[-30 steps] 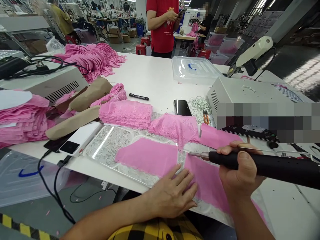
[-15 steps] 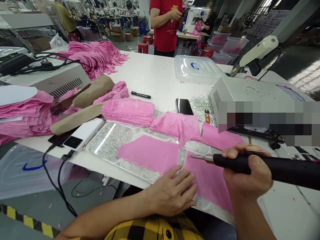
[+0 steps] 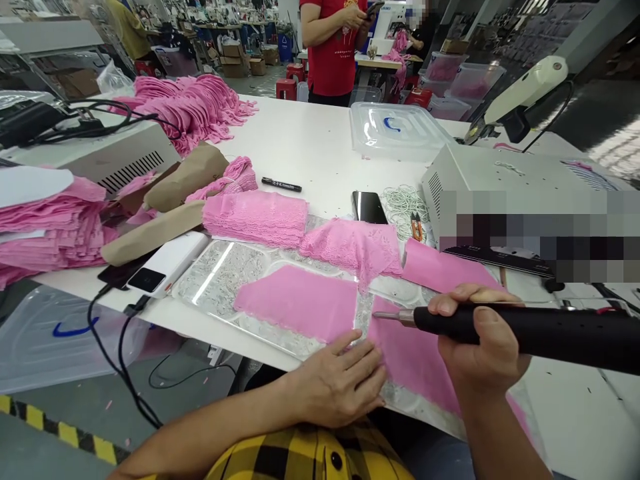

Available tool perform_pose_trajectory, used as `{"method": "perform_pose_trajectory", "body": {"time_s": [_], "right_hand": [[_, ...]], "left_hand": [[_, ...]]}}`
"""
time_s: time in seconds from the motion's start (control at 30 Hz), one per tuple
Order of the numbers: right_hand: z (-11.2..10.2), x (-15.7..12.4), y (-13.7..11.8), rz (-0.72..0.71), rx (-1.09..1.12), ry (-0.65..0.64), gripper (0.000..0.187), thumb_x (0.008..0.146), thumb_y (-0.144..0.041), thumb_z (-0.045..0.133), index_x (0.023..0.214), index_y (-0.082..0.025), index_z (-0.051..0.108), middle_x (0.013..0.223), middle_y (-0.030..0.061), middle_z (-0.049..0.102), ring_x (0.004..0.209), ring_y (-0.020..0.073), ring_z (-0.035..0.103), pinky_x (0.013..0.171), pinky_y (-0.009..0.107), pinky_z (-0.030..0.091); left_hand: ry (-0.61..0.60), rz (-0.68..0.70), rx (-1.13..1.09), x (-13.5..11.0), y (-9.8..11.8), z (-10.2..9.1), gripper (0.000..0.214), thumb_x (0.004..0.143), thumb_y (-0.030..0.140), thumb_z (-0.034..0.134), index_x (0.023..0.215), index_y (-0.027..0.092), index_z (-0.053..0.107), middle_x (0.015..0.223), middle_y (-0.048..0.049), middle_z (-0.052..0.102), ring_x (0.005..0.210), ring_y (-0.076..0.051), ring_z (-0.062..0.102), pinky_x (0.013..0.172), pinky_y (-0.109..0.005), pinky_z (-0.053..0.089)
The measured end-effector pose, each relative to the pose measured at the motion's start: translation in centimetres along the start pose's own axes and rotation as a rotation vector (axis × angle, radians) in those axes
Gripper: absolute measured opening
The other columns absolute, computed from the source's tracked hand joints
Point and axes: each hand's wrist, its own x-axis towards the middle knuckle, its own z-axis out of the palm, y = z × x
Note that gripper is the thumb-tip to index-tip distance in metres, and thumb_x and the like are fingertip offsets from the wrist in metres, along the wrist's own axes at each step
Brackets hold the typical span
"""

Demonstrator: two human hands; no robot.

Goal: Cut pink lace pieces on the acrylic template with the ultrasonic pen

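Observation:
My right hand [image 3: 483, 340] is wrapped round a thick black handheld tool [image 3: 550, 333] with a slim metal tip. That tip points left and sits over the left edge of a flat pink fabric piece [image 3: 415, 353]. Fingers stretched out, my left hand [image 3: 345, 380] lies at the gap between this piece and another pink fabric piece [image 3: 305, 303]. Both pieces rest on a clear, speckled plastic sheet [image 3: 220, 273]. Behind them are a stack of pink lace fabric [image 3: 255, 220], a loose lace piece [image 3: 355, 247] and a folded pink piece [image 3: 445, 263].
A phone [image 3: 369, 207], orange-handled snips [image 3: 416, 227], pale cord [image 3: 403, 203] and a marker [image 3: 281, 185] lie beyond the fabric. Grey machine boxes flank the table. A white power bank [image 3: 170, 263] with cables is at left. A person in red [image 3: 333, 53] stands behind the table.
My right hand and the tool have shifted slightly left, bringing the metal tip to the fabric piece's left edge. My left hand has barely moved.

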Motion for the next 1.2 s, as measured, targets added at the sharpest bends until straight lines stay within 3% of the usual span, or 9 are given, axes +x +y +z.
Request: {"method": "perform_pose_trajectory", "body": {"time_s": [0.4, 0.87, 0.97, 1.07, 1.2], "right_hand": [[-1.2, -0.6, -0.7, 0.098, 0.057, -0.089, 0.023, 0.067, -0.036, 0.070, 0.075, -0.019, 0.057, 0.073, -0.0012, 0.054, 0.049, 0.0089, 0.049, 0.045, 0.029, 0.047], [-0.9, -1.2, -0.8, 0.087, 0.083, -0.209, 0.014, 0.076, -0.030, 0.067, 0.077, -0.019, 0.059, 0.073, -0.0008, 0.056, 0.050, 0.0087, 0.052, 0.047, 0.026, 0.048], [-1.2, -0.6, -1.2, 0.086, 0.073, -0.108, 0.016, 0.072, -0.033, 0.066, 0.078, -0.020, 0.060, 0.073, -0.0013, 0.055, 0.049, 0.0089, 0.050, 0.046, 0.027, 0.046], [-2.2, 0.7, -2.0, 0.036, 0.026, 0.107, 0.014, 0.065, -0.031, 0.064, 0.073, -0.020, 0.058, 0.071, -0.0019, 0.054, 0.049, 0.0097, 0.049, 0.047, 0.029, 0.046], [-3.6, 2.1, -2.8, -0.105, -0.079, 0.334, 0.011, 0.060, -0.027, 0.059, 0.068, -0.020, 0.056, 0.068, -0.0020, 0.052, 0.050, 0.0110, 0.049, 0.049, 0.030, 0.046]], "left_hand": [[-0.006, 0.053, -0.036, -0.3, -0.2, -0.4, 0.030, 0.095, 0.031, 0.056, 0.104, 0.005, 0.067, 0.105, -0.0142, 0.072, 0.106, -0.022, 0.066, 0.101, -0.037, 0.052], [-0.045, 0.051, -0.032, -0.5, -0.1, -0.4, 0.030, 0.094, 0.032, 0.056, 0.106, 0.007, 0.067, 0.110, -0.0158, 0.071, 0.108, -0.022, 0.065, 0.103, -0.037, 0.050], [-0.006, 0.011, -0.090, -0.3, -0.2, -0.7, 0.028, 0.096, 0.031, 0.054, 0.105, 0.008, 0.067, 0.108, -0.0143, 0.072, 0.108, -0.021, 0.066, 0.105, -0.037, 0.048], [0.016, -0.067, -0.118, 0.4, -0.6, -1.1, 0.025, 0.096, 0.026, 0.052, 0.107, 0.009, 0.066, 0.110, -0.0131, 0.072, 0.111, -0.021, 0.064, 0.107, -0.038, 0.046], [-0.066, -0.173, -0.036, 1.6, -1.7, -0.6, 0.031, 0.099, 0.030, 0.048, 0.117, 0.009, 0.063, 0.123, -0.0141, 0.067, 0.122, -0.030, 0.059, 0.106, -0.048, 0.045]]}}
